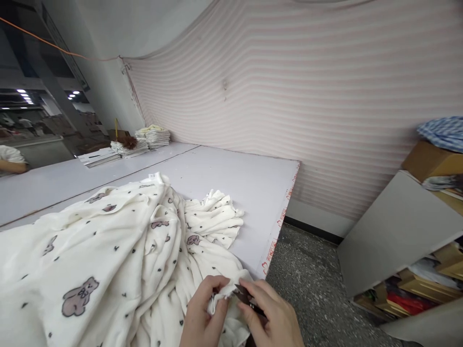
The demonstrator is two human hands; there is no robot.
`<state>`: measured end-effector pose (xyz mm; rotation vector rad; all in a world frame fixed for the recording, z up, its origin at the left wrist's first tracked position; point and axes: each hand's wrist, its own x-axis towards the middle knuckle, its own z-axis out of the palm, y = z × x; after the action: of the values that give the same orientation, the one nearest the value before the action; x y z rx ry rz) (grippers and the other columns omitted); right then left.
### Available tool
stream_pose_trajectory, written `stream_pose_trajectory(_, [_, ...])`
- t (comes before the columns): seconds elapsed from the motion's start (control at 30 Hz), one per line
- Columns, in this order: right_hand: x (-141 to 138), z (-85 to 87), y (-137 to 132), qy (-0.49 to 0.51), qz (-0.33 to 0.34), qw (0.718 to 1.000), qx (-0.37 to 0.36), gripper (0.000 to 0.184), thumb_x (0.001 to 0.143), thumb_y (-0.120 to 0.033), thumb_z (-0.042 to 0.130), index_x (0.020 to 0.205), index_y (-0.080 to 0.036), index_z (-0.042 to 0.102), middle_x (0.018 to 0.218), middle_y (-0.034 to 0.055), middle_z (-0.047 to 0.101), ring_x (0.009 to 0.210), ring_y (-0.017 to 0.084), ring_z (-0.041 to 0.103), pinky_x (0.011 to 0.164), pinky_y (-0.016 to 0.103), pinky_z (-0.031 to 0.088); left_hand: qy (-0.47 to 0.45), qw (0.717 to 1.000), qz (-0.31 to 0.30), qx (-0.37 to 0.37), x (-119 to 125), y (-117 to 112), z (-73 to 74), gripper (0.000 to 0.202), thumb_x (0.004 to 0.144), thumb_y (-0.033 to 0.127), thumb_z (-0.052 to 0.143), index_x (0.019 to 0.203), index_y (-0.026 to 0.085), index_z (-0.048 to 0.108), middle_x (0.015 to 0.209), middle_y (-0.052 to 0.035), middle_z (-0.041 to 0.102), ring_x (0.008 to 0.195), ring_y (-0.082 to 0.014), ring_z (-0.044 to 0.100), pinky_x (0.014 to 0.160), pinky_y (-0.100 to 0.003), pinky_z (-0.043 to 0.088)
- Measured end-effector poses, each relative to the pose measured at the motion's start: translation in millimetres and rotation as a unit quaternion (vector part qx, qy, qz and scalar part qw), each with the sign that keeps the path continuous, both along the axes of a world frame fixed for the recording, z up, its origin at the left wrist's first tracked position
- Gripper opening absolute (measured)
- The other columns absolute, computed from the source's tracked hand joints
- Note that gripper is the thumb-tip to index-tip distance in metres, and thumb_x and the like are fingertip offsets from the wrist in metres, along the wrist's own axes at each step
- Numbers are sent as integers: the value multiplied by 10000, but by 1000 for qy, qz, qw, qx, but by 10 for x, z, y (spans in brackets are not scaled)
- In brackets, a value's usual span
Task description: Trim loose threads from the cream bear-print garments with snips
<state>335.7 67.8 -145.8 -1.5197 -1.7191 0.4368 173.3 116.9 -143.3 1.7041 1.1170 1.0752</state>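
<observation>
A white garment (119, 270) printed with small bears and dark specks lies heaped over the table's near side. Its ruffled part (217, 217) spreads toward the right. My left hand (206, 311) pinches a gathered edge of the garment between thumb and fingers. In my right hand (273, 313) are small dark thread snips (248, 299), their blades pointing left at the pinched fabric. Blades and cloth are very close; I cannot tell whether they touch. Part of the snips is hidden by my fingers.
The pale table (249, 178) ends at a right edge with red printed tape (278, 226). Folded fabric stacks (154, 137) stand at the back left. A striped cloth (289, 86) hangs behind. At right is a shelf unit (401, 236); a person's arm (12, 166) shows far left.
</observation>
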Motion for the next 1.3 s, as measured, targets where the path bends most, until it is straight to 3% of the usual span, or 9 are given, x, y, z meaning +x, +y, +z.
stream_pose_trajectory(0.07, [-26,-17,26,-6,-4,1000,19,287,910,-252,488,1166,-243,617,977,57,707,830,192,693,645,220,548,-8,1000,-21,-16,6,10,29,199,835,290,529,955,214,669,896,-38,679,868,-202,633,765,-271,494])
stream_pose_trajectory(0.17, [-29,-19,46,11,-12,999,29,270,926,-237,454,1123,-243,639,955,52,712,835,182,697,694,223,557,-15,997,-28,-72,2,33,56,207,828,338,556,928,214,689,872,-28,691,853,-206,640,787,-285,487])
stream_pose_trajectory(0.33, [-41,-60,44,-38,-15,998,56,332,867,-252,550,1193,-260,610,999,51,715,808,198,704,675,243,571,-49,985,-15,-167,-19,70,35,242,806,380,582,928,205,698,955,-38,715,964,-240,640,870,-316,484])
stream_pose_trajectory(0.57, [-52,-50,88,-9,-19,999,29,265,929,-244,450,1102,-255,651,953,46,718,808,185,701,652,218,556,-30,993,-24,-115,-21,76,17,234,794,326,590,949,233,738,857,-26,689,872,-214,631,794,-289,504])
stream_pose_trajectory(0.67, [-53,-60,70,2,-16,1000,19,268,904,-265,499,1137,-266,631,972,42,711,799,182,700,615,205,553,-31,989,-42,-142,-22,78,55,248,809,349,578,961,222,727,921,-37,698,931,-224,630,859,-314,491])
stream_pose_trajectory(0.8, [-73,-106,80,-8,-50,997,57,299,873,-273,525,1154,-270,627,984,45,709,778,199,696,633,241,556,-47,984,-47,-166,-18,87,80,249,810,364,579,958,216,714,945,-38,700,962,-232,632,904,-338,478])
stream_pose_trajectory(1.0, [-32,-64,119,45,-22,999,14,231,910,-260,487,1053,-280,667,912,31,711,797,177,695,669,207,541,-16,992,-45,-121,-13,110,31,217,796,326,581,917,242,742,882,-35,717,871,-216,649,806,-297,520])
stream_pose_trajectory(1.17, [-110,-46,134,124,-36,991,42,287,803,-260,598,1090,-251,598,954,51,647,786,184,663,671,233,535,6,998,-32,-56,57,121,-8,233,813,283,538,952,219,713,896,-48,702,882,-214,647,829,-322,512])
stream_pose_trajectory(1.3, [-166,-22,265,141,-12,989,48,123,844,-190,510,904,-226,612,863,36,650,778,175,645,694,238,496,12,999,11,-48,134,129,-44,276,803,295,566,1038,199,674,766,-19,658,715,-178,622,670,-268,525])
